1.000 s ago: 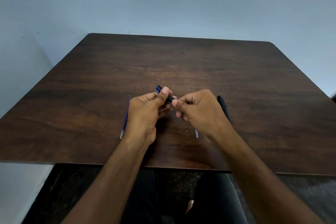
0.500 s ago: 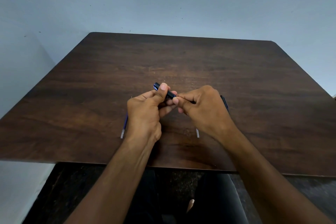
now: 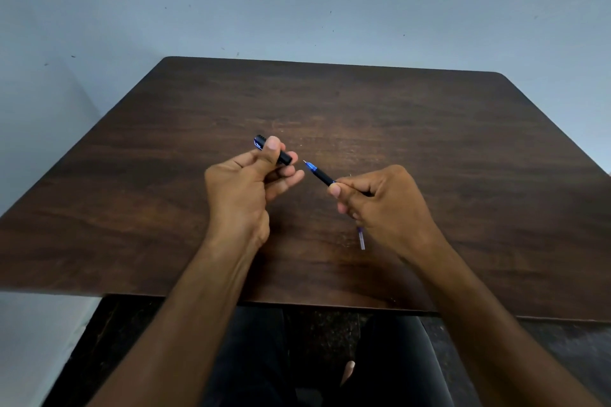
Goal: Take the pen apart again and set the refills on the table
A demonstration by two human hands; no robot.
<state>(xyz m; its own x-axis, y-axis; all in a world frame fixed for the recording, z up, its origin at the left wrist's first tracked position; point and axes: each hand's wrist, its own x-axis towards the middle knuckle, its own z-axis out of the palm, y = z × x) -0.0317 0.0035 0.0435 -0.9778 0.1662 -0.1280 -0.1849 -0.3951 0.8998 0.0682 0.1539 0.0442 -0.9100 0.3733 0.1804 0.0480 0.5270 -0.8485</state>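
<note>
My left hand (image 3: 246,182) pinched the short black plastic pen cap (image 3: 273,150); my right hand (image 3: 380,198) gripped the slim black pen (image 3: 320,173) mid-barrel. Both seemed light, stiff, slightly slippery.

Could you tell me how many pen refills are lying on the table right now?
1 shows: a refill on the table, poking out beside the right hand. Others may be hidden under the hands.

Black cap (image 3: 273,151), black pen (image 3: 320,174) with blue tip, seemingly clear-blue refill (image 3: 361,239), dark-brown wood-grain table (image 3: 429,129).
</note>
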